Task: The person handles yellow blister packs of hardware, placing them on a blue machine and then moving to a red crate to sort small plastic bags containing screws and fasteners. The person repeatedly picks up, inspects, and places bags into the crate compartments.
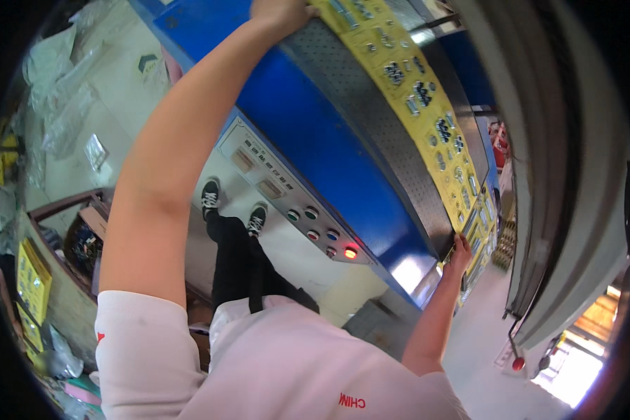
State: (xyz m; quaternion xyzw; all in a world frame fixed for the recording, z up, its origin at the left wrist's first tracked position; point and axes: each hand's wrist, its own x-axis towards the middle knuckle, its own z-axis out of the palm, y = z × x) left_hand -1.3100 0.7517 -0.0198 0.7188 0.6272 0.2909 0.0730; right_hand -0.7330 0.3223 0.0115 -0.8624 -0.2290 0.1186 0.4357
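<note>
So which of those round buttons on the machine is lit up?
The red button at the near end of the control panel glows orange-red; the green, red and blue ones beside it look dark.

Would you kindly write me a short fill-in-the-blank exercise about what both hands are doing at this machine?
1. Both hands grip one long ____ sheet studded with small metal parts.
2. The left hand and the right hand hold it at ____ ends.
3. The sheet lies on a perforated grey bed of a ____ machine.
4. On the control panel, one button glows ____.

Missing words: yellow; opposite; blue; red
</note>
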